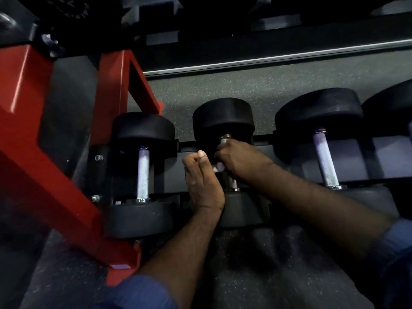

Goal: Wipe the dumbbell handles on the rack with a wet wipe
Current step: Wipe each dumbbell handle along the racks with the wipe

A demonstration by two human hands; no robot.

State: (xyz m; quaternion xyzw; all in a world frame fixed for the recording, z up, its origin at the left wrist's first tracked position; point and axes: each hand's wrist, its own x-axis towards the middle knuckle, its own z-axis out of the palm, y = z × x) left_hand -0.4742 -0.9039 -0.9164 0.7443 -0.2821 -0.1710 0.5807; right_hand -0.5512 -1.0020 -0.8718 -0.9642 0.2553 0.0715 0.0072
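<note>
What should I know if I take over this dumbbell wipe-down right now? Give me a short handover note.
Right grip: wrapped round the middle handle, with the wet wipe showing white at its edge.
Left grip: fingers curled, close beside that handle, nothing seen in it.
Things: the dumbbells lie side by side on the red-framed rack. The left handle and right handle are bare, with no hand on them.
Done: the picture does not show which handles are already wiped.
Left: finish the middle handle, then any unwiped ones. Another dumbbell is cut off at the right edge.
</note>
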